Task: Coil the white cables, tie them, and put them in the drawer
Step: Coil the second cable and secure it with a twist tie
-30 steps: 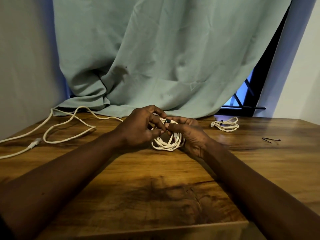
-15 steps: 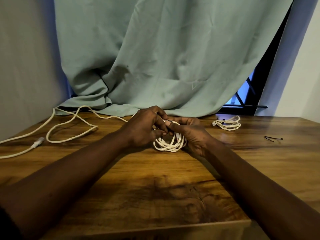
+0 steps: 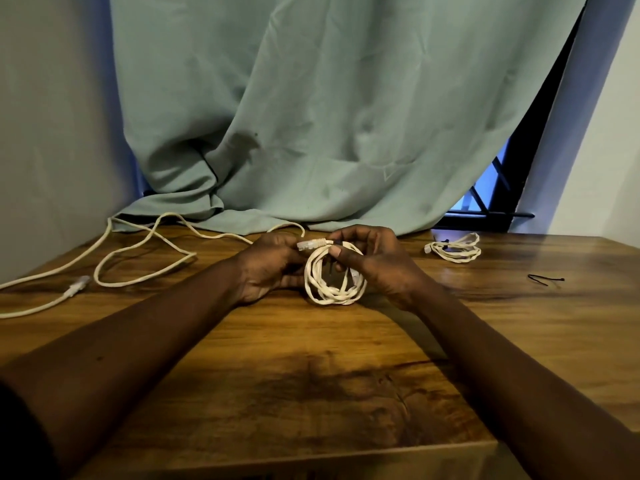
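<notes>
- The table (image 3: 311, 375) nearest me is wood, with a glossy brown grain and a dark streaky patch in the middle.
- My left hand (image 3: 266, 268) is curled, and its fingertips hold the connector (image 3: 310, 244), a clear, ribbed plastic plug.
- My right hand (image 3: 377, 268) pinches the top of the coiled white cable (image 3: 332, 299) between thumb and fingers. The cable is round, matte cord wound into several loose loops. It stands nearly upright, with its lowest loops on the table between my hands.
- A second ago my fingertips were bunched together over the coil. Now they have drawn apart and the connector shows between them. The coil is also raised more on edge.
- To the left, a loose white cable (image 3: 143, 278) snakes in wide bends across the table and ends in a pale plug (image 3: 79, 283).
- Further right lies a second coil (image 3: 453, 249), small and flat.
- Well apart from that coil, a thin black tie (image 3: 545, 279) lies bent on the wood.
- At the back, a soft, creased, grey-green curtain (image 3: 311, 116) drapes onto the table edge.
- A dark-framed window (image 3: 485, 199) shows blue past the curtain's right side.
</notes>
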